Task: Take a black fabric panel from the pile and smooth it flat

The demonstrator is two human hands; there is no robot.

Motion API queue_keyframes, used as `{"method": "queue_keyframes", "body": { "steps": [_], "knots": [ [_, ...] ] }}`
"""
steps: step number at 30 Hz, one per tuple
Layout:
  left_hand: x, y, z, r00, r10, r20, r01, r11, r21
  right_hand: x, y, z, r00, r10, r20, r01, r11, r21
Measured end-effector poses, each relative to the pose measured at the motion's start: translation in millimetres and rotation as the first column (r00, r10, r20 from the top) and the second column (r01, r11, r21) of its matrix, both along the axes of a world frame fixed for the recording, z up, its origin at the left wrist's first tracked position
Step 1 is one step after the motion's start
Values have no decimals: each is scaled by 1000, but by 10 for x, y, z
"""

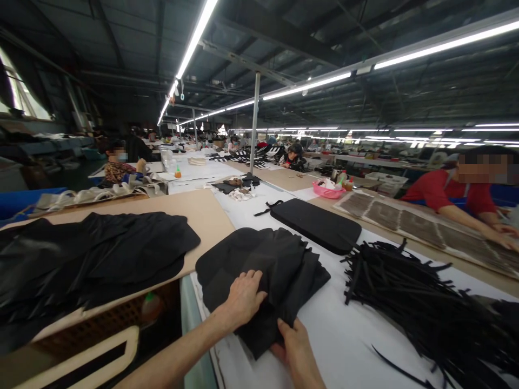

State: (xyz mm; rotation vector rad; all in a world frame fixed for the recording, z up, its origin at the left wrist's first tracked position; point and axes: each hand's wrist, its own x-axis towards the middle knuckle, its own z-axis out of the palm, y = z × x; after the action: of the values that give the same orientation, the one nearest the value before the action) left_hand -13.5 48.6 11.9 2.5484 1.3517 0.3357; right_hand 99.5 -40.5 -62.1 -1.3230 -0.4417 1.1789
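Observation:
A fanned stack of black fabric pieces lies on the white-covered table in front of me. My left hand rests on top of it, palm down, its fingers laid over the cloth. At the near right edge, my right hand grips black fabric, with the thumb above and the other fingers partly hidden underneath. Just beyond the stack lies a flat black cushion with rounded corners and a tie at its far left end. To the right is a tangled heap of narrow black strips.
More black fabric pieces cover a tan board at left. A pink basket stands beyond the cushion. At right, a person in a red top leans over brown panels. A metal pole rises from the table.

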Motion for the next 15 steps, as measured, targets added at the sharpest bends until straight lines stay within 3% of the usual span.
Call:
{"method": "queue_keyframes", "body": {
  "steps": [3,8,12,15],
  "knots": [
    [16,77,52,999,31,16,-31,999,-9,-42,40,90,993,22,-119,-22,1000,-2],
    [-77,198,156,999,21,38,-18,998,-54,80,-88,206,997,71,40,-69,996,-53],
    [-232,189,174,983,-180,22,181,974,-137,119,-496,40,994,-25,103,37,992,-118],
    [-238,181,101,989,-145,-19,144,988,-56,167,-863,-214,981,-95,166,114,988,-104]
  ]
}}
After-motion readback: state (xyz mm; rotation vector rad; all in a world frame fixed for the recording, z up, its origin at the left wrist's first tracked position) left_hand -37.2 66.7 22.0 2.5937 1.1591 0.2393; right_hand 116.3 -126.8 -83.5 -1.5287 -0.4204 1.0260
